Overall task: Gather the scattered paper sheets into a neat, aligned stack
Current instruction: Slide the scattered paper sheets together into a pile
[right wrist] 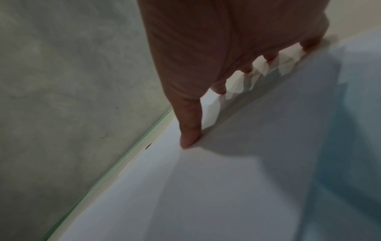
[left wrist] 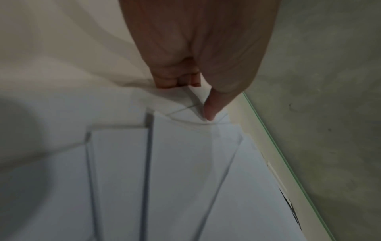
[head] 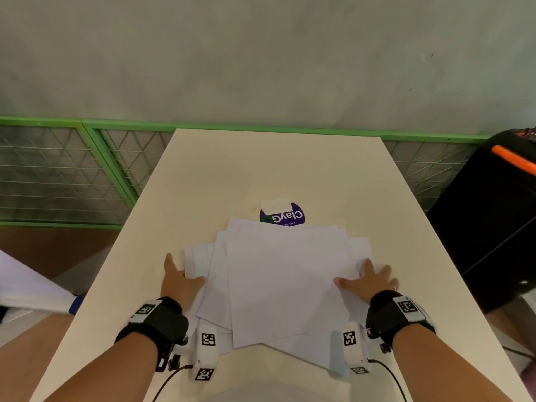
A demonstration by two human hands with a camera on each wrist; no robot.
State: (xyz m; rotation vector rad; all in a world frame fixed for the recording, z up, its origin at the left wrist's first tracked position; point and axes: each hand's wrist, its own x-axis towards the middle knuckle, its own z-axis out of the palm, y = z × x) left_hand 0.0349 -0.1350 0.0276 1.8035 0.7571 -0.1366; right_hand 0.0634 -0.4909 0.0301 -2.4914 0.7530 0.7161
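Several white paper sheets (head: 284, 280) lie fanned and overlapping in a loose pile on the cream table (head: 261, 169). My left hand (head: 182, 271) rests at the pile's left edge, thumb on the top sheets, fingers against the edge. In the left wrist view the left hand (left wrist: 193, 97) has its thumb tip pressing on the skewed sheets (left wrist: 175, 171). My right hand (head: 365, 274) lies spread at the right edge. In the right wrist view the right hand (right wrist: 216, 106) has its thumb on the paper (right wrist: 206, 187) and its fingertips along the sheet's edge. Neither hand grips anything.
A round purple sticker (head: 287, 217) on the table shows just beyond the pile. A black case with an orange handle (head: 499, 213) stands right of the table. A green mesh fence (head: 72, 175) runs behind. Something white (head: 26, 285) lies off the table's left.
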